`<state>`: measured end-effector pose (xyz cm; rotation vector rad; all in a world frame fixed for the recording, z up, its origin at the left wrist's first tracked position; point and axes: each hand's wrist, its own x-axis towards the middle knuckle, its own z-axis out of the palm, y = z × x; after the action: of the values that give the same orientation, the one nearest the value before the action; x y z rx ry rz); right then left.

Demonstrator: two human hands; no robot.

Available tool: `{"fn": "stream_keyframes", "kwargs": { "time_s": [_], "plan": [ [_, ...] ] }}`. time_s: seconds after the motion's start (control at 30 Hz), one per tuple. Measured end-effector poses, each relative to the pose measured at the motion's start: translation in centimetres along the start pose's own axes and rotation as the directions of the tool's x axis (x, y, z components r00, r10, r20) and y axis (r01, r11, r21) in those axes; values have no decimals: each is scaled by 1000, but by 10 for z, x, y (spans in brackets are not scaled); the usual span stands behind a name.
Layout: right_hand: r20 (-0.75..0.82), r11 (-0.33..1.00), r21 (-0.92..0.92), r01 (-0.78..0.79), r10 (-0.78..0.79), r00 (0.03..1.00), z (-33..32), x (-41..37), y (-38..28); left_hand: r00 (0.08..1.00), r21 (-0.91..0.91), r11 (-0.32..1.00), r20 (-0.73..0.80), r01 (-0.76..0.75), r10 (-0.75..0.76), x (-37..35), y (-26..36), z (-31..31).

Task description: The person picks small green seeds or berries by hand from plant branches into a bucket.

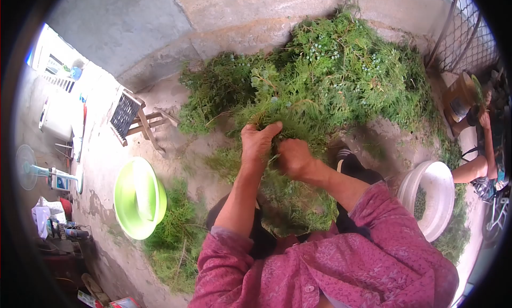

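Observation:
My left hand (256, 142) is closed around a leafy cypress branch (272, 102), its thumb lying along the top. Close beside it, my right hand (296, 158) is curled in a fist on the same greenery, lower down and to the right. What exactly lies inside the right fingers is partly hidden. Just beyond both hands rises a large heap of cypress branches (341, 57), dotted with small pale blue-green cones. Loose sprigs (298, 201) lie on the floor between my feet, below my wrists.
A lime-green basin (121, 214) stands on the left, beside more cut greenery (178, 238). To the right is a white bucket (447, 201) with small green bits inside. A folding stool (141, 121) sits near the wall. Another person (480, 164) is at the far right.

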<state>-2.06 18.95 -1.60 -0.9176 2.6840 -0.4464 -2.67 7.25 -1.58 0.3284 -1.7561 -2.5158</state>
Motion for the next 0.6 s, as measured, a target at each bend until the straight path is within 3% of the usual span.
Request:
{"fn": "stream_keyframes", "kwargs": {
  "time_s": [0.07, 0.1, 0.17, 0.2, 0.23, 0.27, 0.3, 0.37, 0.4, 0.47, 0.6],
  "plan": [
    [-109, 973, 183, 139, -121, 987, -1, -6, -3, 1000, 55, 998, -23, -14, 15, 1, -3, -2],
    [-110, 973, 185, 139, -120, 987, -7, -5, -1, 999, 33, 999, -27, -22, 23, 0, -3, -2],
    [209, 952, 220, 213, -259, 943, -27, -1, 12, 999, 13, 1000, -31, -28, 29, -1, -4, -2],
    [209, 952, 222, 212, -259, 943, -38, -5, 18, 999, 20, 999, -21, -36, 36, -2, -5, -3],
    [96, 842, 503, 193, -276, 956, -50, -12, 27, 999, 25, 999, -12, -44, 44, -2, -7, -4],
    [-18, 651, 736, 186, -256, 967, -58, -15, 34, 999, 25, 999, -13, -43, 43, -1, -9, -6],
    [-16, 651, 737, 184, -256, 967, -62, -14, 41, 1000, -6, 1000, 3, 18, -18, 0, -11, -8],
    [-83, 164, 984, 64, 110, 990, -67, -14, 52, 996, -31, 996, 26, 89, -88, -3, -14, -6],
    [-83, 160, 985, 64, 117, 990, -67, -13, 53, 993, -43, 992, 26, 120, -119, -7, -10, -2],
    [-160, 30, 987, 157, 144, 977, -65, -7, 53, 988, -54, 987, 28, 152, -151, -9, -9, 3],
    [-190, 97, 980, 175, 182, 965, -55, 0, 53, 978, -90, 977, 93, 195, -186, -12, -10, 5]
  ]
}}
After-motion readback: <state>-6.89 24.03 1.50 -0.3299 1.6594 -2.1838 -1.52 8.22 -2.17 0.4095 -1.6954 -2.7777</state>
